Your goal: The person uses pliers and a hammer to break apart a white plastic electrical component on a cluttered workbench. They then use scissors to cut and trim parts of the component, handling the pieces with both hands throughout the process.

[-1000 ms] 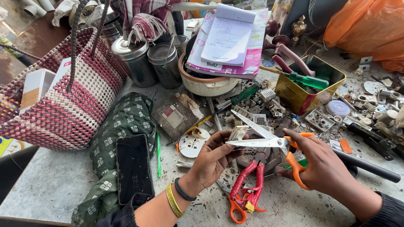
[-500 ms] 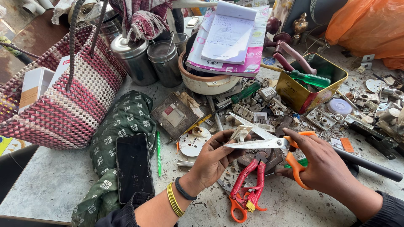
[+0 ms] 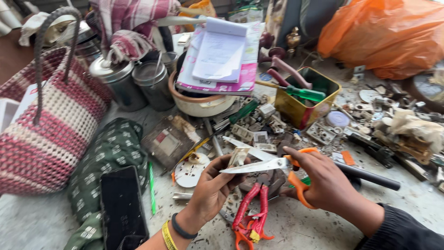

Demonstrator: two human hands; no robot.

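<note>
Both hands were mid-job over the worktop (image 3: 41,222): left hand (image 3: 213,185) pinched a small cream switch part (image 3: 239,156), right hand (image 3: 323,178) gripped orange-handled scissors (image 3: 273,165), blades parted against it; the part looked uncut

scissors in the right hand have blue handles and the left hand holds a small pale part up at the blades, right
Not quite. In the head view the scissors in the right hand have orange handles, not blue. The rest holds: the left hand holds a small pale part up at the blades.
</note>
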